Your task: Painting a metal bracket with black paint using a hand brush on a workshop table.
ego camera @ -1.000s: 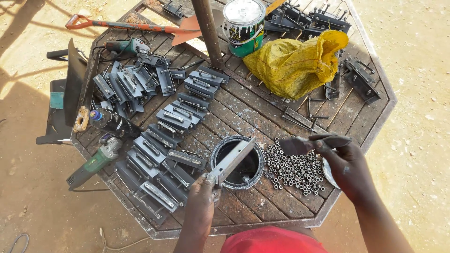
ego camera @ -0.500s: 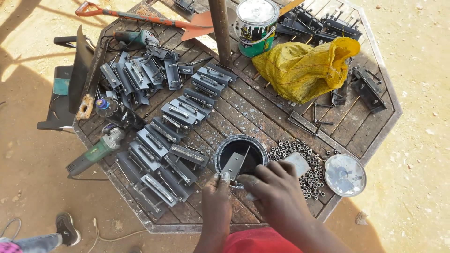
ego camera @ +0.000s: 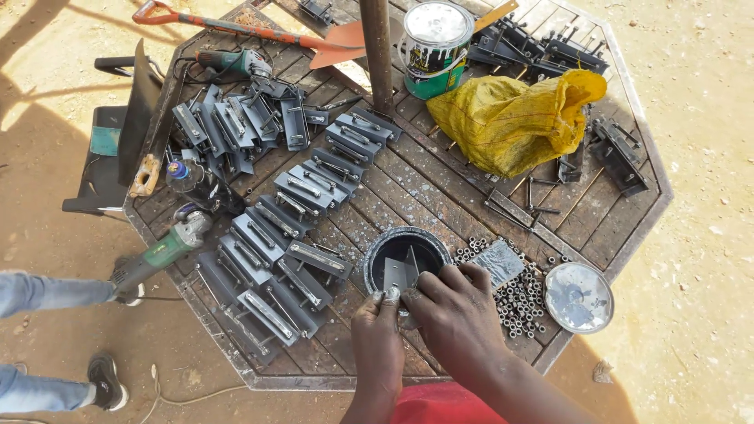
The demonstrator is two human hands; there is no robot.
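Head view: my left hand [ego camera: 379, 334] and right hand [ego camera: 455, 314] were together at the counter's [ego camera: 463, 200] near edge, over the black round tin [ego camera: 402, 255]. Fingers [ego camera: 390, 297] of both were pinched shut on one grey metal bracket [ego camera: 400, 273], standing tilted inside the tin, probably steadied from both sides so it dipped without tipping. The tin's lid [ego camera: 579, 296] lay off toward the near right corner, likely parked clear of the opening. A pile of small nuts [ego camera: 514, 294] sat just beside the tin, within reach. Rows of finished-looking brackets [ego camera: 302, 208] ran across the left half. An angle grinder [ego camera: 161, 253] overhung the left edge. A yellow sack [ego camera: 514, 118] and a paint can [ego camera: 434, 47] sat at the far side.
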